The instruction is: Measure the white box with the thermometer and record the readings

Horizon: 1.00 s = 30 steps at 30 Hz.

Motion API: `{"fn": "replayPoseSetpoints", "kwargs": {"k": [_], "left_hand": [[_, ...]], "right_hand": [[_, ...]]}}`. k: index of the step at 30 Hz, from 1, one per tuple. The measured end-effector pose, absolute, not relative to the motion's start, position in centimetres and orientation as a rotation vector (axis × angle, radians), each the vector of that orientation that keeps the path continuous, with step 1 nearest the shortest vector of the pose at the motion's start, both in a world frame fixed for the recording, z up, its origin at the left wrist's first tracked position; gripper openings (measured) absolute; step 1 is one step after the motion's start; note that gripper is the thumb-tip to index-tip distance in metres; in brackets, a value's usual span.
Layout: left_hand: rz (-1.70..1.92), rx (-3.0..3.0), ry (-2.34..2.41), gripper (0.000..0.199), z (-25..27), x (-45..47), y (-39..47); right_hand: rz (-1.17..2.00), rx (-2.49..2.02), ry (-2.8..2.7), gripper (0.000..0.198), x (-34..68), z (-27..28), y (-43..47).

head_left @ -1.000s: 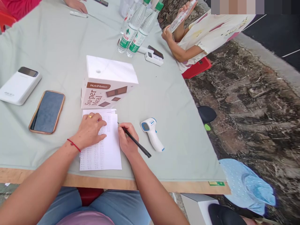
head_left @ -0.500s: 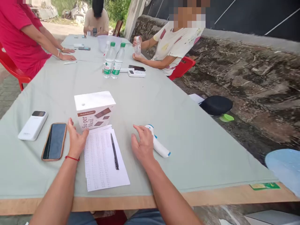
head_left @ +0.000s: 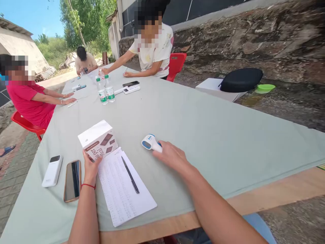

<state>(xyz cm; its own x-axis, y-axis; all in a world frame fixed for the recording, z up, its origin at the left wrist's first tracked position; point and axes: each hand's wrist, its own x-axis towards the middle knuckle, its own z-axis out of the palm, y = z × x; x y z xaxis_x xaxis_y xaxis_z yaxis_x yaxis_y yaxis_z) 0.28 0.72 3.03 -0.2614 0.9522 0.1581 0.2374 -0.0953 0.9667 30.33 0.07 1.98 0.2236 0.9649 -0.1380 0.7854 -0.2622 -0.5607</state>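
Note:
My left hand [head_left: 90,169] grips the lower front of a white and brown Super Meal box [head_left: 100,139], thumb on the printed face and fingers at its left side. My right hand [head_left: 172,154] is closed around the handle of a white and blue infrared thermometer [head_left: 151,142], whose head points left and whose grip is mostly hidden. Between my forearms lie sheets of printed paper [head_left: 127,193], reaching up to the box. A black pen [head_left: 130,174] rests across them. Left of my left wrist are a smartphone [head_left: 72,181] in a brown case and a white power bank [head_left: 52,171].
Two water bottles [head_left: 106,89] stand farther up the table [head_left: 177,118], beside a white device [head_left: 131,89] and a dark phone [head_left: 130,83]. Several people sit around the far part. A black case [head_left: 241,80] and a green bowl [head_left: 265,88] lie beyond the right edge.
My right hand has closed around the thermometer, and its head has swung left. My left hand has taken hold of the box, which is turned slightly. The camera view has shifted.

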Motion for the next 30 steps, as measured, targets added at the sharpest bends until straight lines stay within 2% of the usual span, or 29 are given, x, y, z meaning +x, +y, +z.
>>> {"fn": "replayPoseSetpoints", "kwargs": {"k": [5,11,15,22,26,30], "left_hand": [[1.474,1.231,1.588,0.066,4.1,0.4,0.7],[1.751,1.126,1.315,0.057,6.0,0.1,-1.1],[1.748,0.837,1.09,0.053,5.3,0.9,-2.4],[1.603,0.855,1.2,0.054,2.5,2.6,-3.4],[1.583,0.955,1.287,0.062,2.2,2.7,-3.3],[1.538,0.995,1.284,0.06,2.2,2.4,-3.2]], "right_hand": [[0.868,-1.413,-1.298,0.033,26.6,2.4,-0.6],[1.106,-0.882,-1.213,0.021,22.6,5.4,-2.2],[1.216,-0.66,-1.259,0.02,20.3,6.7,-2.9],[1.278,-0.685,-1.292,0.026,19.2,3.8,-3.3],[1.352,-0.764,-1.289,0.035,19.4,2.9,-2.9],[1.356,-0.859,-1.25,0.04,19.1,2.6,-2.9]]}}
